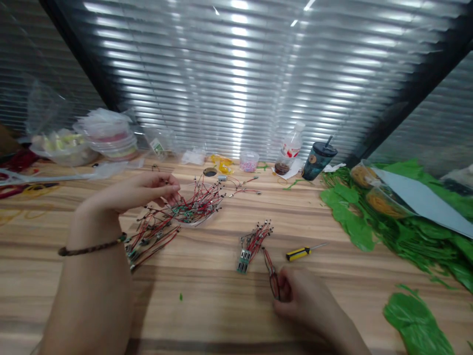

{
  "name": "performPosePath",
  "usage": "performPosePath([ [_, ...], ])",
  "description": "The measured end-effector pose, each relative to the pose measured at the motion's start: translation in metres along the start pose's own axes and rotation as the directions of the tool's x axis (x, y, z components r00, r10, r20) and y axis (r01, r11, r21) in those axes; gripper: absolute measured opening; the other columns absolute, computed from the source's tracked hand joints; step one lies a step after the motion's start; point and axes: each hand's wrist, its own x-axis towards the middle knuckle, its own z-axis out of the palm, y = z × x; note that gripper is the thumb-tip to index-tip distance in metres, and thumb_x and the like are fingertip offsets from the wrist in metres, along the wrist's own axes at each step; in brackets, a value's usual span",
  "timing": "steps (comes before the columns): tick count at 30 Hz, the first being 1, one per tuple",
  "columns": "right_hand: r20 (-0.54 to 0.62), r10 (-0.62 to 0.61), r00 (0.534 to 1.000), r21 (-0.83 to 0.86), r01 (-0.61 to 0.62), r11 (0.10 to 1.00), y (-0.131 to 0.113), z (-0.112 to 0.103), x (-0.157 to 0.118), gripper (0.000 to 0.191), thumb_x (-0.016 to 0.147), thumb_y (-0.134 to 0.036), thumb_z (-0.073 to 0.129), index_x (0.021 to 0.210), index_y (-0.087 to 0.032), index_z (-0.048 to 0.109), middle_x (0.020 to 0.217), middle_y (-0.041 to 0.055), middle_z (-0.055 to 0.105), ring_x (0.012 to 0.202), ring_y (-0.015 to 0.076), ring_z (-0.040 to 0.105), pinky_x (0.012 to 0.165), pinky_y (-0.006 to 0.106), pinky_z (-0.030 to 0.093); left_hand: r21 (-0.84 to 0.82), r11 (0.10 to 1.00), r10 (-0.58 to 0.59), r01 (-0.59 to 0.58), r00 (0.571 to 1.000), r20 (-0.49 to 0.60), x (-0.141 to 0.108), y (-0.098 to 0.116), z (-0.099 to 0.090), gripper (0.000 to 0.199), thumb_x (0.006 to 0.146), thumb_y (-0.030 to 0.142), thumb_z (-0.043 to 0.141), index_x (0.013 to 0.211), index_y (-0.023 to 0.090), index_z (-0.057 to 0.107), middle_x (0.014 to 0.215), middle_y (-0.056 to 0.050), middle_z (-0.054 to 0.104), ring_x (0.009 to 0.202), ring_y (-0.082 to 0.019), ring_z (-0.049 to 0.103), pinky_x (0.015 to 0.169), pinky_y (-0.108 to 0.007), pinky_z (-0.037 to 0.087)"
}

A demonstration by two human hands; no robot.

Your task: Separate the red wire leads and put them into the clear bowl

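Note:
My left hand [157, 190] reaches over the left edge of a tangled heap of red and black wires [195, 204] in a clear shallow bowl. Its fingers are bent together at the wires; what they pinch is too small to make out. More wired parts [151, 236] lie on the wood beneath my left wrist. Near the front, my right hand [290, 291] is closed on a wire bundle [272, 278] of red and black leads. Just left of that bundle rests a group of small green boards [244, 261] with red wires fanning upward.
A yellow screwdriver [298, 254] lies right of the boards. Green plastic leaves [347, 212] cover the right side. Along the back stand a dark cup [318, 161], a bottle [290, 150], a tub of pink bits [249, 161] and stacked clear containers [111, 140].

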Motion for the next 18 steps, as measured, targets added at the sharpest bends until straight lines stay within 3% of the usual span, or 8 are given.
performPosePath([
  [6, 0.008, -0.008, 1.000, -0.164, 0.009, 0.986, 0.013, -0.001, -0.007, 0.016, 0.063, -0.008, 0.048, 0.073, -0.016, 0.058, 0.079, 0.0065, 0.063, 0.069, 0.0189, 0.054, 0.060, 0.026, 0.029, -0.012, 0.999, 0.051, -0.053, 0.992, -0.116, 0.016, -0.003, 0.000, 0.046, 0.080, 0.040, 0.054, 0.114, 0.010, 0.048, 0.079, -0.001, 0.062, 0.071, -0.005, 0.058, 0.061, -0.011, 0.043],
  [13, 0.081, 0.095, 0.992, -0.187, -0.079, 0.979, 0.018, -0.006, -0.008, 0.018, 0.067, -0.010, 0.050, 0.078, -0.016, 0.063, 0.086, 0.0090, 0.065, 0.078, 0.0239, 0.059, 0.065, 0.029, 0.036, -0.209, 0.975, 0.033, -0.079, 0.976, -0.214, 0.012, 0.007, -0.001, 0.035, 0.083, 0.040, 0.050, 0.093, 0.007, 0.050, 0.074, 0.001, 0.055, 0.068, -0.001, 0.052, 0.066, -0.013, 0.042],
  [15, 0.094, 0.120, 0.988, -0.229, -0.096, 0.969, 0.020, -0.008, -0.008, 0.017, 0.068, -0.011, 0.051, 0.079, -0.015, 0.064, 0.088, 0.0110, 0.065, 0.081, 0.0255, 0.059, 0.068, 0.031, 0.038, -0.194, 0.977, 0.050, -0.087, 0.981, -0.189, 0.009, 0.011, 0.001, 0.033, 0.082, 0.040, 0.051, 0.085, 0.008, 0.050, 0.072, 0.001, 0.055, 0.066, -0.001, 0.051, 0.063, -0.013, 0.041],
  [18, 0.096, 0.110, 0.989, -0.210, -0.088, 0.974, 0.026, -0.011, -0.007, 0.016, 0.071, -0.013, 0.053, 0.081, -0.014, 0.066, 0.089, 0.0120, 0.067, 0.082, 0.0270, 0.060, 0.071, 0.033, 0.040, -0.103, 0.994, 0.033, -0.037, 0.999, -0.038, 0.013, 0.011, 0.006, 0.035, 0.081, 0.043, 0.051, 0.077, 0.008, 0.051, 0.067, 0.000, 0.056, 0.062, -0.002, 0.049, 0.059, -0.013, 0.038],
])
